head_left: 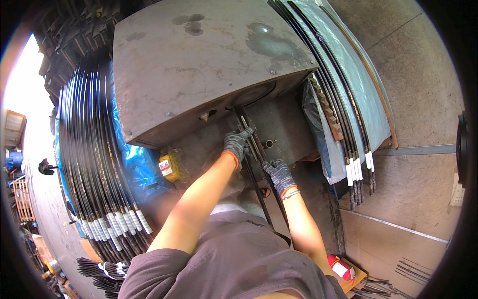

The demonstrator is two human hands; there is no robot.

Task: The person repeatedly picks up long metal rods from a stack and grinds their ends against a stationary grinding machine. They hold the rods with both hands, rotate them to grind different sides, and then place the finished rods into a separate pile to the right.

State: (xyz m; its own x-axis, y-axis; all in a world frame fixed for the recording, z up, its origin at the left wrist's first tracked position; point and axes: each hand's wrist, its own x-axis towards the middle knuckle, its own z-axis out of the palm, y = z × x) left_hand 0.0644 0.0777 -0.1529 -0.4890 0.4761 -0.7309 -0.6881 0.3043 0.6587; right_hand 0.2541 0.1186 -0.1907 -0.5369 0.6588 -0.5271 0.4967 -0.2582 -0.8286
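Both my hands wear grey knit gloves with orange cuffs. My left hand (pixel 237 143) is closed at the left side of a narrow metal guide (pixel 255 141), around a long thin black rod (pixel 258 192) that runs back toward my body. Lower and to the right, my right hand (pixel 280 174) closes at the guide's near end on a second black rod (pixel 280 207). The guide leads up to a round opening under the front edge of a large grey metal housing (pixel 199 65). The far ends of the rods are hidden there, and gloves cover the grip points.
To the left, many black rods with white labels (pixel 107 224) lie side by side over blue plastic (pixel 134 154). A yellow package (pixel 172 167) sits beside them. More labelled rods (pixel 351 129) rest at right on plastic sheeting. A red-and-white roll-like object (pixel 341 269) lies at lower right.
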